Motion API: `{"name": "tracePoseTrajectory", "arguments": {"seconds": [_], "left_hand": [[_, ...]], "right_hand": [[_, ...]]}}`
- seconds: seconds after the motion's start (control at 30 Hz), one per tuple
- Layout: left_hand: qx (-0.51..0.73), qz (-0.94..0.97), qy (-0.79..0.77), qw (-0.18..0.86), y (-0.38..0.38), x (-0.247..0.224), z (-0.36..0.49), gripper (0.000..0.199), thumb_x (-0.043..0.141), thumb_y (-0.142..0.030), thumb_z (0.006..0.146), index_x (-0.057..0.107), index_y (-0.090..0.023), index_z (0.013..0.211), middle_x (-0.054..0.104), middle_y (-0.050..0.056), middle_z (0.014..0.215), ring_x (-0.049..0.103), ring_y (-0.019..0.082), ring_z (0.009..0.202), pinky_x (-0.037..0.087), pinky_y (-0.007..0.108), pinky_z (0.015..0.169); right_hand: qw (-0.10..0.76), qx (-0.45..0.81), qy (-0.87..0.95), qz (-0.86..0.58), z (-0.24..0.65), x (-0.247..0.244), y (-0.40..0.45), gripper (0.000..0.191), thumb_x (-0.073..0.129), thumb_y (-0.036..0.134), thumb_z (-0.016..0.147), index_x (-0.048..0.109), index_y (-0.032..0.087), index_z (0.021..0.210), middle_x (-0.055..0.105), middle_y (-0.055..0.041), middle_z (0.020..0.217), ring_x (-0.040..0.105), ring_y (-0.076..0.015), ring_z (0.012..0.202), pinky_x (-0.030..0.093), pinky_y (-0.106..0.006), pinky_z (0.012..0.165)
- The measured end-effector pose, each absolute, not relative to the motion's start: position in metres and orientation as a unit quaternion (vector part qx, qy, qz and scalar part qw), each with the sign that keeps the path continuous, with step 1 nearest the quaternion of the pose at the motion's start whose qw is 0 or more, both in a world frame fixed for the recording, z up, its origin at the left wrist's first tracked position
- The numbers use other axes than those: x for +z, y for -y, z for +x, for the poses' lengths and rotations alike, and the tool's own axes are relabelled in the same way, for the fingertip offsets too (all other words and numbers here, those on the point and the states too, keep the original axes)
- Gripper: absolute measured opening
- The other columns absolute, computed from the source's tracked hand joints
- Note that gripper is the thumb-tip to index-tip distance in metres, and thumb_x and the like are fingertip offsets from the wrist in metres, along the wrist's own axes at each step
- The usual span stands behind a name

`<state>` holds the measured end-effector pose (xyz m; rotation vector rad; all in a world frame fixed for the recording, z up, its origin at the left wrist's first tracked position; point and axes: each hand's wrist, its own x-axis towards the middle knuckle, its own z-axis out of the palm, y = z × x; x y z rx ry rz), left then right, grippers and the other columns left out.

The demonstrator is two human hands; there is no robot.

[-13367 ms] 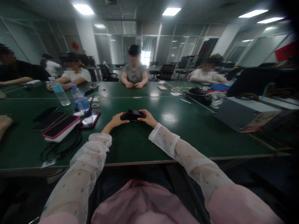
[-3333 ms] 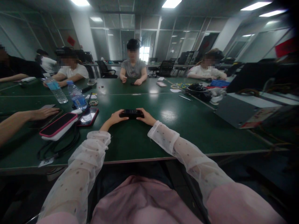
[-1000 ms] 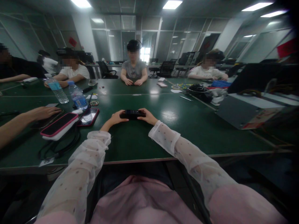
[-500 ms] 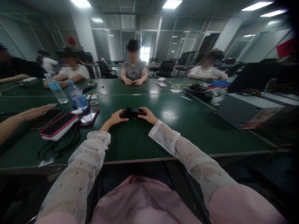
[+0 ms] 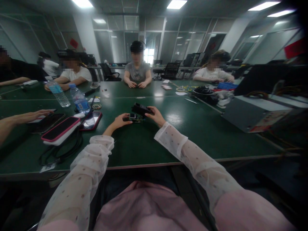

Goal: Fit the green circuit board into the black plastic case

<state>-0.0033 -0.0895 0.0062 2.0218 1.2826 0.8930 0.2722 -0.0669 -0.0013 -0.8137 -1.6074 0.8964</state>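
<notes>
Over the green table (image 5: 134, 147), my left hand (image 5: 121, 122) is closed on a small circuit board (image 5: 136, 119) with a square, light-topped part on it. My right hand (image 5: 154, 115) grips a black plastic cover (image 5: 140, 109), which is tilted and lifted off the board's right side. The cover's lower edge is close to the board; whether they still touch at the right end I cannot tell. Both pieces are held just above or on the tabletop, in front of me.
To the left lie a pink-rimmed phone (image 5: 63, 127) on a white case, a second phone (image 5: 91, 121), cables and two water bottles (image 5: 79, 99). A co-worker's hand (image 5: 39, 116) rests at far left. A grey metal box (image 5: 255, 112) stands right. A pen (image 5: 191, 101) lies beyond.
My right hand has raised and tilted the black cover away from the board, so the green board now shows. My left hand has stayed in place.
</notes>
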Motion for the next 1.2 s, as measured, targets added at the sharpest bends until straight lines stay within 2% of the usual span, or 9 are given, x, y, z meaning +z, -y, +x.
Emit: {"name": "tracePoseTrajectory", "arguments": {"seconds": [0.17, 0.37, 0.7, 0.9, 1.0, 1.2], "left_hand": [[0.348, 0.758, -0.457, 0.309, 0.088, 0.005, -0.003, 0.060, 0.080, -0.039, 0.064, 0.061, -0.022, 0.119, 0.067, 0.008, 0.119, 0.060, 0.029, 0.115, 0.038, 0.048, 0.106], [0.344, 0.756, -0.462, 0.310, 0.088, 0.005, -0.003, 0.061, 0.080, -0.039, 0.063, 0.061, -0.022, 0.118, 0.067, 0.008, 0.119, 0.060, 0.029, 0.114, 0.038, 0.049, 0.105], [0.337, 0.757, -0.472, 0.302, 0.089, 0.006, -0.003, 0.062, 0.080, -0.041, 0.063, 0.061, -0.022, 0.119, 0.067, 0.008, 0.119, 0.060, 0.029, 0.114, 0.038, 0.049, 0.104], [0.338, 0.756, -0.475, 0.297, 0.088, 0.004, -0.004, 0.062, 0.080, -0.042, 0.063, 0.061, -0.023, 0.119, 0.068, 0.007, 0.117, 0.061, 0.029, 0.113, 0.038, 0.048, 0.104], [0.339, 0.757, -0.474, 0.295, 0.087, 0.003, -0.004, 0.063, 0.080, -0.043, 0.063, 0.061, -0.023, 0.119, 0.068, 0.007, 0.116, 0.061, 0.029, 0.112, 0.039, 0.048, 0.103], [0.335, 0.767, -0.466, 0.287, 0.085, 0.002, -0.006, 0.063, 0.078, -0.045, 0.065, 0.060, -0.022, 0.120, 0.067, 0.008, 0.118, 0.061, 0.029, 0.112, 0.040, 0.047, 0.103]], "right_hand": [[0.618, 0.220, 0.597, -0.463, 0.292, -0.009, 0.047, 0.062, 0.077, 0.048, 0.062, 0.048, 0.018, 0.108, 0.062, -0.0083, 0.101, 0.060, -0.0248, 0.094, 0.048, -0.045, 0.090], [0.593, 0.076, 0.557, -0.576, 0.325, -0.023, 0.030, 0.056, 0.074, 0.035, 0.064, 0.047, 0.016, 0.109, 0.061, -0.0117, 0.104, 0.060, -0.0269, 0.096, 0.047, -0.046, 0.090], [0.519, 0.060, 0.536, -0.663, 0.336, -0.029, 0.031, 0.055, 0.073, 0.034, 0.063, 0.046, 0.015, 0.107, 0.060, -0.0134, 0.106, 0.059, -0.0287, 0.100, 0.047, -0.045, 0.091], [0.483, 0.024, 0.546, -0.684, 0.329, -0.021, 0.043, 0.067, 0.075, 0.041, 0.062, 0.042, 0.016, 0.116, 0.051, -0.0176, 0.120, 0.047, -0.0345, 0.116, 0.038, -0.051, 0.097], [0.477, 0.024, 0.540, -0.693, 0.326, -0.019, 0.045, 0.069, 0.074, 0.040, 0.064, 0.040, 0.015, 0.118, 0.047, -0.0193, 0.123, 0.043, -0.0355, 0.119, 0.037, -0.052, 0.098], [0.456, 0.034, 0.551, -0.698, 0.329, -0.024, 0.042, 0.057, 0.072, 0.031, 0.067, 0.043, 0.017, 0.114, 0.049, -0.0169, 0.119, 0.045, -0.0339, 0.117, 0.038, -0.052, 0.098]]}}
